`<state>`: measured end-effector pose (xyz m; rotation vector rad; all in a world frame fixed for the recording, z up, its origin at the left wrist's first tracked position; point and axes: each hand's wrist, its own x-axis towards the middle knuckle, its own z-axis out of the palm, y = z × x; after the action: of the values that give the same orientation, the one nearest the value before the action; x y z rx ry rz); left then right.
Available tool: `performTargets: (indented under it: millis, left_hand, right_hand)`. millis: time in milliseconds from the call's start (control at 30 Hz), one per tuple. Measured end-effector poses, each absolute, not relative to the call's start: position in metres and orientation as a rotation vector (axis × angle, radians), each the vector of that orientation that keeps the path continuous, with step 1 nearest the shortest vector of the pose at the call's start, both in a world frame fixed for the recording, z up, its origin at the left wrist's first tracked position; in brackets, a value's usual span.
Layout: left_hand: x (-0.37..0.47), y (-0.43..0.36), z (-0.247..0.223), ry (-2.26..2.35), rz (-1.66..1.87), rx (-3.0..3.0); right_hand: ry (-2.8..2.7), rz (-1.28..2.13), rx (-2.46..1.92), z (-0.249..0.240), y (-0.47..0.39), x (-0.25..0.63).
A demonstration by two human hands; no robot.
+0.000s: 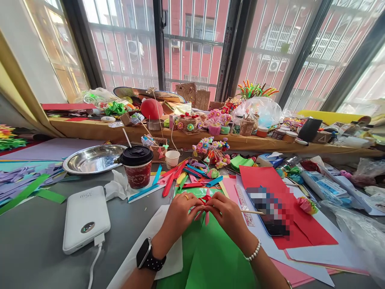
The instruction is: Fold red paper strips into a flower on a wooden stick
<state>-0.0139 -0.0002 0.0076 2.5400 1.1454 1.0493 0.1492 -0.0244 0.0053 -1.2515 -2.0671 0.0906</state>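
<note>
A small red paper strip piece (205, 201) is pinched between both hands, right over the green paper sheet (210, 253) on the desk (33, 241). The left hand (180, 212) and right hand (226, 214) are curled nearly closed, fingertips meeting on the red paper. A thin wooden stick (252, 212) is also held by the right hand. A lidded coffee cup (137, 166) is parked just behind-left of the green sheet.
</note>
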Motion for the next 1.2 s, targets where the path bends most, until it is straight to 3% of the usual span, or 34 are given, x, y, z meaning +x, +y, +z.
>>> performTargets:
  millis: [433,700,1200]
  left_hand:
    - [-0.0151,0.0011,0.0061,1.138,1.071,2.589]
    - [-0.0217,0.0004,0.0146,1.007,0.855,2.301]
    - [-0.0192,-0.0011,0.0138,0.976,0.917,2.076]
  right_hand:
    - [-2.173,-0.004,-1.28,0.0104,-0.0266,0.149]
    - [-2.216,0.007,-1.218,0.0122,-0.0288,0.148]
    - [-2.056,0.1,-1.162,0.0081,-0.0275,0.1483]
